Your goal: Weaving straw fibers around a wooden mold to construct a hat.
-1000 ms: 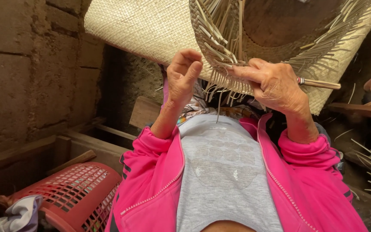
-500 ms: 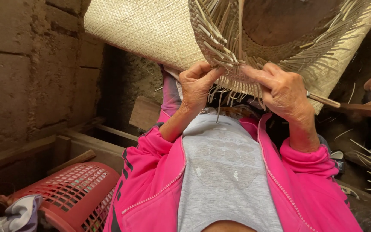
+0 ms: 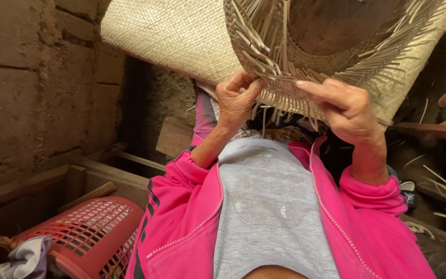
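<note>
Two hands are working the loose strands at the edge of a woven straw mat.

The woven straw mat (image 3: 181, 36) is hanging in front of the person's chest, filling the top of the view, its unfinished fringe of loose strands (image 3: 280, 88) pointing downward. The left hand (image 3: 236, 101) is pinching strands at that fringe, fingers (image 3: 254, 88) closing on them. The right hand (image 3: 349, 111) is pressing against the fringe just beside it, forefinger stretched out and the other fingers curling in. Below are a pink jacket (image 3: 181, 206) over a grey shirt (image 3: 272, 206). A red plastic basket (image 3: 89, 232) is sitting at lower left near a mud-brick wall (image 3: 27, 77).
</note>
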